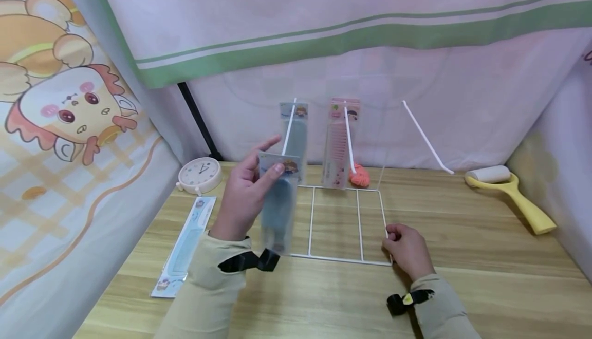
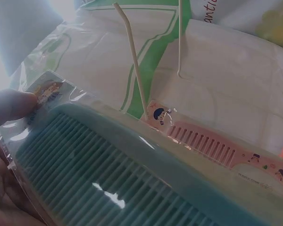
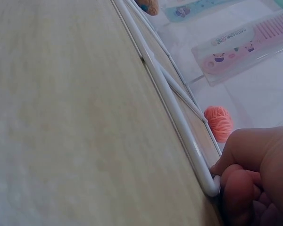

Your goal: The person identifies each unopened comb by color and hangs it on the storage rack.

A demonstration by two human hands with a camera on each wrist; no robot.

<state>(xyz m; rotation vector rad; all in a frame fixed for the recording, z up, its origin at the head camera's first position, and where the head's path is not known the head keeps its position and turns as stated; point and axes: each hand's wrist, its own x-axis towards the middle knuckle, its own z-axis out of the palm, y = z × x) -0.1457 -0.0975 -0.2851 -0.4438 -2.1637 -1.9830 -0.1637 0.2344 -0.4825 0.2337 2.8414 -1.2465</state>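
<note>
My left hand point(image 1: 272, 158) is raised and pinches the top of a packaged blue comb point(image 1: 279, 205) between thumb and fingers, just in front of the left hook point(image 1: 289, 131) of a white wire rack point(image 1: 347, 260). In the left wrist view the blue comb point(image 2: 108, 174) fills the frame, with my thumb point(image 2: 9, 106) on its printed card. A second blue comb pack point(image 1: 297, 123) hangs on that left hook, and a pink comb pack point(image 1: 339, 146) hangs on the middle hook. The right hook point(image 1: 425, 136) is bare. My right hand point(image 1: 392, 236) grips the right edge of the rack's base; its fingers point(image 3: 254, 174) curl round the wire point(image 3: 174, 108).
Another packaged blue comb point(image 1: 185, 246) lies flat on the wooden table at the left, near a small white clock point(image 1: 200, 173). An orange ball point(image 1: 359, 175) sits behind the rack. A yellow lint roller point(image 1: 509, 190) lies at the right. Cloth hangs behind and on both sides.
</note>
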